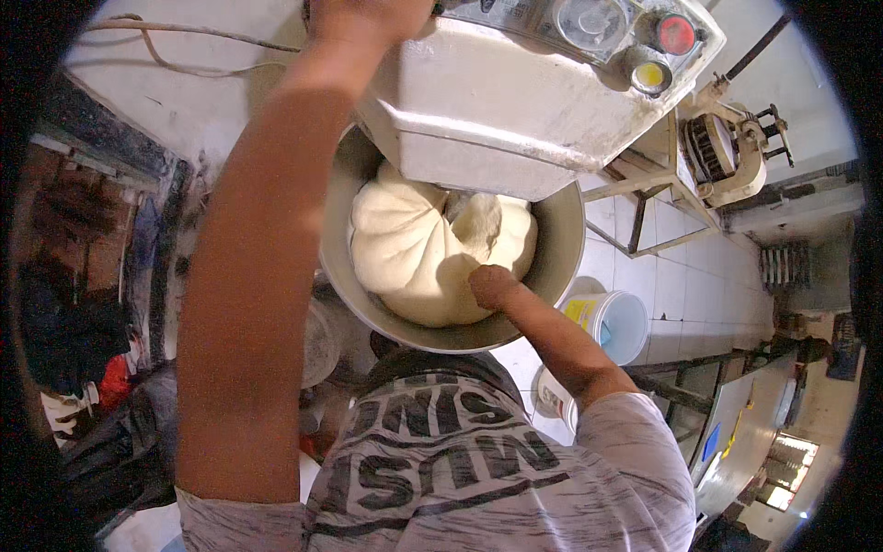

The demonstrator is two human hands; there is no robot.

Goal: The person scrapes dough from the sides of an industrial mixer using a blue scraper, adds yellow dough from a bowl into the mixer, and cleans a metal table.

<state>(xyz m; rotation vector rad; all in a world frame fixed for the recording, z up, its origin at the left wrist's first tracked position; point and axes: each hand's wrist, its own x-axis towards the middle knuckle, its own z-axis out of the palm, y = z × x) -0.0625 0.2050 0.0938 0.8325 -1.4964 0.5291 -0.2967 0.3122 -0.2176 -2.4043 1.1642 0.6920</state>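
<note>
A big mass of pale dough (pixel 405 244) fills much of the steel mixer bowl (pixel 561 248). It bulges in smooth folds that run in toward the middle, where a rougher, raised flap of it stands under the mixer head. My right hand (pixel 495 285) reaches in over the near rim and is closed on the dough at its near right part; the fingertips are hidden. Up at the top edge, my left hand (pixel 372 17) lies against the upper left side of the white mixer head (pixel 515 101). Its fingers are cut off by the picture's edge.
The mixer head carries a round dial (pixel 590 23), a red button (pixel 676 35) and a yellow button (pixel 649 75). White buckets (pixel 624 327) stand on the tiled floor at right. Behind them is a metal-framed stand (pixel 644 189) with a press-like machine (pixel 727 152). A long table (pixel 750 442) runs along the right.
</note>
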